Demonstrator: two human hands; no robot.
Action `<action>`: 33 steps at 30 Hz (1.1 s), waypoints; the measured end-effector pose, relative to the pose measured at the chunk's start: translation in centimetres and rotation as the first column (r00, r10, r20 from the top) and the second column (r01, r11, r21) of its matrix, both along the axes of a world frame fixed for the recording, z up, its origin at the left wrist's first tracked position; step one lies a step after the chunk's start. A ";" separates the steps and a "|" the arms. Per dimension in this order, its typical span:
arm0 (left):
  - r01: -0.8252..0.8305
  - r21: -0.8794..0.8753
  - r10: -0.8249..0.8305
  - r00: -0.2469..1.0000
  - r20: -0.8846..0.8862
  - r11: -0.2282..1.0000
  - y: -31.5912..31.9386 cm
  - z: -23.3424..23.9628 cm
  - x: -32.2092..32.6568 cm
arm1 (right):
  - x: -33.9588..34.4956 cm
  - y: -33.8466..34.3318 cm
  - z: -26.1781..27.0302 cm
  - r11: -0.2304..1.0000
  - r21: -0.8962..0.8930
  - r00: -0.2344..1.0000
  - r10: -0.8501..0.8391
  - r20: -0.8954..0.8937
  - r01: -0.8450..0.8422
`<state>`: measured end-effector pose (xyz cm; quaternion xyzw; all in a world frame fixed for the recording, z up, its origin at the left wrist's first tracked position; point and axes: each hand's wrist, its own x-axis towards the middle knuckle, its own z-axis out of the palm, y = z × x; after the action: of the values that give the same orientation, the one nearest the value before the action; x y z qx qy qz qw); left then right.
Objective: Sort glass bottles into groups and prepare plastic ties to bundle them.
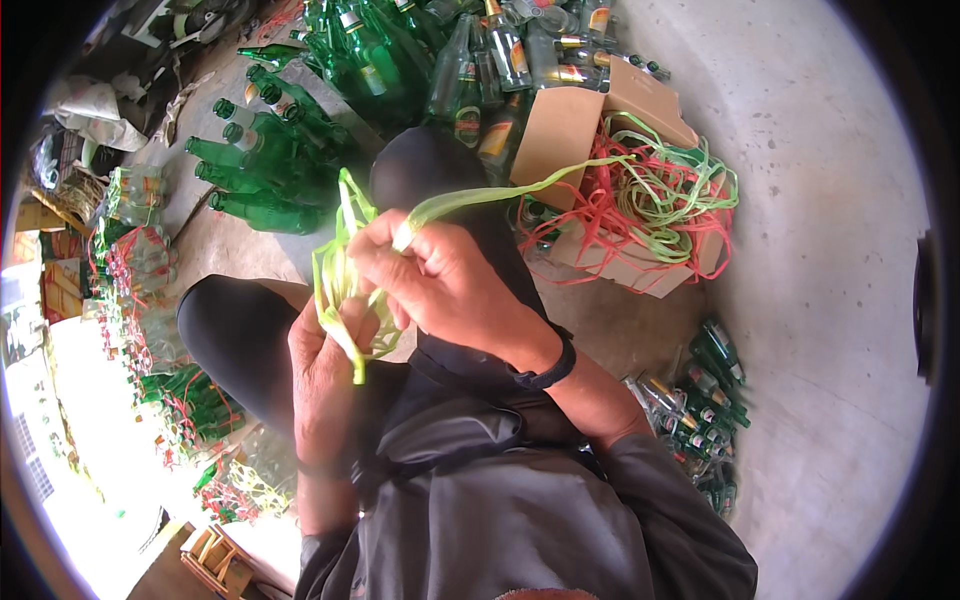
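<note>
A looped bundle of yellow-green plastic strapping (346,281) is gripped in my left hand (330,352), above my lap. My right hand (442,277), with a dark band at its wrist, pinches a pale green strip (487,196) close over the bundle. From my right fingers that strip runs to an open cardboard box (559,139), which holds a tangle of red strips (600,202) and green strips (660,232). Green glass bottles (277,161) stand grouped beyond my knees, some behind a flat grey piece.
Clear bottles with labels (510,56) crowd the floor at the top. More bottles (709,412) lie in a heap at the right. Bundled bottles with red and green strips (142,255) line the left side. A small wooden stool (217,559) is at bottom left. A pale wall (817,262) borders the right.
</note>
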<state>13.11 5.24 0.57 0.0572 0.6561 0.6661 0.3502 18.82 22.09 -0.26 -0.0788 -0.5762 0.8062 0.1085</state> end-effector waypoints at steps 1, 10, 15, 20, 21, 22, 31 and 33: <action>-0.002 0.000 0.002 1.000 0.000 1.000 0.0 0.5 0.2 | 0.1 0.4 0.1 1.000 0.000 1.000 0.002 0.000 -0.002; -0.188 0.032 0.190 0.975 -0.117 0.982 -8.2 -1.2 -1.9 | 0.4 6.6 -2.9 0.769 -0.582 0.960 -0.268 0.079 0.263; -0.199 0.062 0.207 0.964 -0.169 0.978 -10.5 -1.8 -3.0 | 2.2 10.6 -5.2 0.750 -0.518 0.894 -0.443 0.069 0.412; -0.327 0.048 0.330 0.930 -0.161 0.944 -12.9 -2.6 -3.8 | 3.7 12.8 -6.6 0.730 -0.425 0.832 -0.543 0.114 0.535; -0.343 0.049 0.346 0.924 -0.165 0.938 -12.9 -2.4 -3.9 | 4.0 13.2 -6.9 0.719 -0.398 0.810 -0.573 0.125 0.570; -0.336 0.060 0.341 0.927 -0.158 0.940 -12.9 -2.2 -3.9 | 4.3 13.5 -7.2 0.724 -0.396 0.813 -0.571 0.114 0.564; -0.449 0.034 0.445 0.870 -0.211 0.893 -13.6 -1.8 -5.2 | 6.1 15.1 -8.0 0.683 -0.215 0.715 -0.683 0.150 0.698; -0.441 0.031 0.438 0.877 -0.198 0.897 -16.2 -2.8 -5.8 | 6.2 15.4 -8.1 0.681 -0.190 0.706 -0.692 0.149 0.707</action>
<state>7.33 -10.94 -2.27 -0.0292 0.6889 0.7138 0.1227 25.02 37.45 -8.36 -0.3311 -0.4069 0.7621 0.3794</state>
